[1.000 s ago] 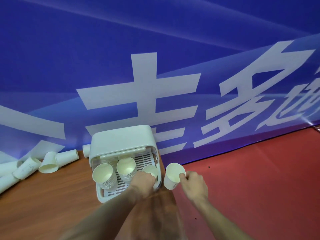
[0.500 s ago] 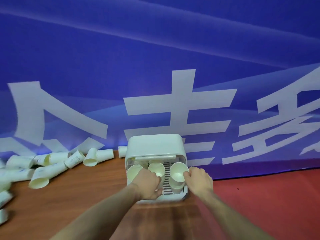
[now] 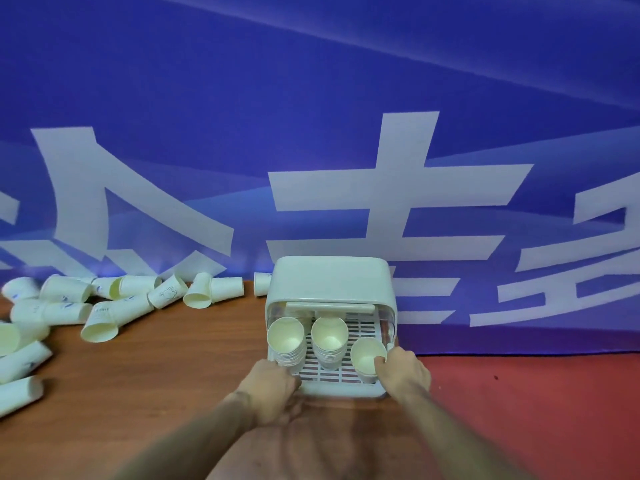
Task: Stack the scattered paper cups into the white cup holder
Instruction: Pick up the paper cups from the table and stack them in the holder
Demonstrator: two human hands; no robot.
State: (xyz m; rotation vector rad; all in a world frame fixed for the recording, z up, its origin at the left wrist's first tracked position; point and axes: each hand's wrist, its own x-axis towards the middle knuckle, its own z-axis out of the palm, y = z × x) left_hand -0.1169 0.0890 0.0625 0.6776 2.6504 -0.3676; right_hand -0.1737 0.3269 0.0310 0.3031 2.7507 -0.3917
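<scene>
The white cup holder stands at the table's right end, its slatted tray pulled out toward me. Two stacks of paper cups stand in the tray, one on the left and one in the middle. At the tray's front right stands a paper cup, and my right hand pinches its rim with a finger inside. My left hand rests at the tray's front left corner, fingers curled against its edge. Several scattered paper cups lie on their sides at the left.
The wooden table ends just right of the holder, with red floor beyond. A blue banner with white characters hangs close behind the table and holder. More loose cups lie along the left edge.
My right hand has lowered its cup onto the tray's front right spot. My left hand has drawn back from the cups to the tray's front edge. The view shifted left.
</scene>
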